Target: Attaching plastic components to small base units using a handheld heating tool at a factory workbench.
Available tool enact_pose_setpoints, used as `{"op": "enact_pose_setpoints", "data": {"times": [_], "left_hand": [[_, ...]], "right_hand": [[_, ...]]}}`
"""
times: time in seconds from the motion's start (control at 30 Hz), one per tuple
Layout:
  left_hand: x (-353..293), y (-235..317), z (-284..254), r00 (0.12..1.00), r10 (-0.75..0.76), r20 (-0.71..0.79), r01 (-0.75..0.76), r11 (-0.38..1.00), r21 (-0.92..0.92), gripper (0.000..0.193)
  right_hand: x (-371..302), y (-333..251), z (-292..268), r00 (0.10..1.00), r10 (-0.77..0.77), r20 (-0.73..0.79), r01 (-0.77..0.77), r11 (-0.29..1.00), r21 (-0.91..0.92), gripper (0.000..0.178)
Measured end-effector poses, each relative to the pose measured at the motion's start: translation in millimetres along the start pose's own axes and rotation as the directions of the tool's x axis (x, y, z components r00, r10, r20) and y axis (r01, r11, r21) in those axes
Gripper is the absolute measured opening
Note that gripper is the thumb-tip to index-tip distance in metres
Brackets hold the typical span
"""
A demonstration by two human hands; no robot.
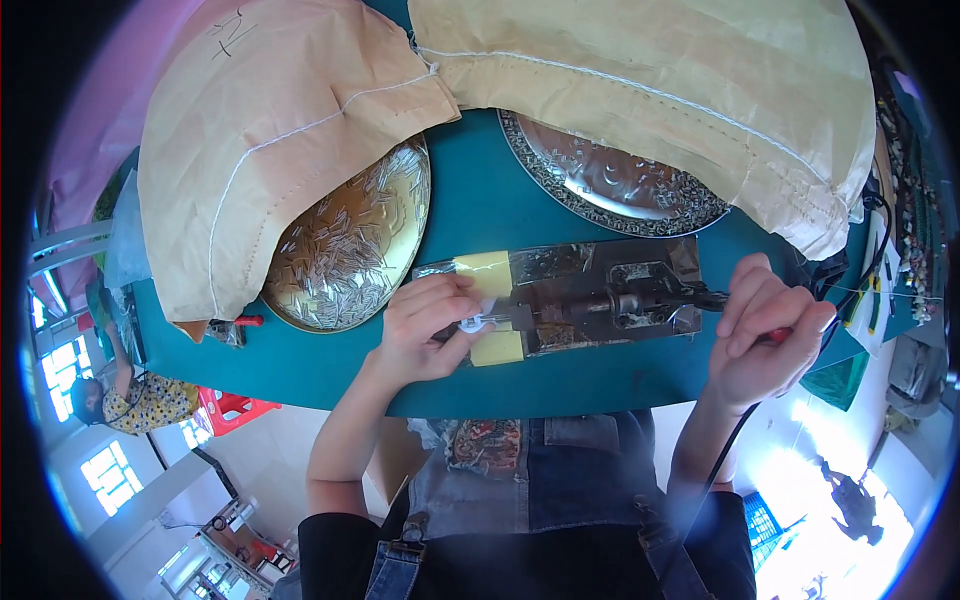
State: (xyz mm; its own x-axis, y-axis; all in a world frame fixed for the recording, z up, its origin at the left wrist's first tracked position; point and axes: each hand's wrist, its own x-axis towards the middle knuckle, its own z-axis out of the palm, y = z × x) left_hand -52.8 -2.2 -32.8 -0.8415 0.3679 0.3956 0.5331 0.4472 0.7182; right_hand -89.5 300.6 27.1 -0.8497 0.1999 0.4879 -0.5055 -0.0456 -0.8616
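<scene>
The thumb and forefinger of the left hand point(428, 322), just left of the frame's middle, pinch a small pale piece point(477, 320) at the left end of a dark tool point(628, 302); the other fingers lie bent close together. Right of the middle, the fingers of the right hand point(762, 335) curl around the tool's handle (a bit of red shows between them). The tool sits on a tape-covered base point(575, 258) in the centre, crossed near its left end by a yellow strip point(484, 270). Around this spreads a green table point(468, 190). At upper left, a gold tray point(405, 215) of many thin, shiny pieces lies partly under a paper bag point(290, 110); at upper right, a silver tray point(610, 178) edges out beneath another paper bag point(650, 65). At lower left, a person point(150, 403) in a patterned top is near a red stool point(235, 410).
</scene>
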Motion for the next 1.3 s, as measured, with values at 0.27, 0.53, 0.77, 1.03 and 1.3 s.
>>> {"op": "enact_pose_setpoints", "data": {"times": [0.27, 0.53, 0.77, 1.03, 1.3], "left_hand": [[-0.8, 0.7, -4.2, 0.998, -0.046, 0.045, 0.047, 0.999, -0.014, 0.026], [-0.8, -0.9, 0.2, 0.999, -0.045, -0.011, 0.044, 0.997, -0.063, 0.026], [0.9, -0.3, 4.2, 0.998, 0.025, -0.063, -0.028, 0.999, -0.045, 0.022], [-0.4, -2.1, 4.6, 0.998, 0.037, -0.054, -0.038, 0.999, -0.013, 0.02], [-2.4, 0.1, 3.2, 0.998, -0.008, -0.06, 0.006, 1.0, -0.029, 0.019]], "right_hand": [[4.2, 6.8, -25.6, 0.993, -0.007, -0.114, -0.018, 0.976, -0.218, 0.057], [-2.5, 31.5, -58.5, 0.915, 0.155, -0.372, -0.322, 0.835, -0.446, 0.02], [-21.0, 22.8, -26.8, 0.956, 0.177, -0.234, -0.267, 0.856, -0.443, 0.015], [-40.8, -3.9, 56.4, 0.739, 0.008, 0.673, 0.442, 0.748, -0.495, 0.037], [-59.0, -6.8, 72.9, 0.654, 0.026, 0.756, 0.627, 0.541, -0.561, 0.028]]}}
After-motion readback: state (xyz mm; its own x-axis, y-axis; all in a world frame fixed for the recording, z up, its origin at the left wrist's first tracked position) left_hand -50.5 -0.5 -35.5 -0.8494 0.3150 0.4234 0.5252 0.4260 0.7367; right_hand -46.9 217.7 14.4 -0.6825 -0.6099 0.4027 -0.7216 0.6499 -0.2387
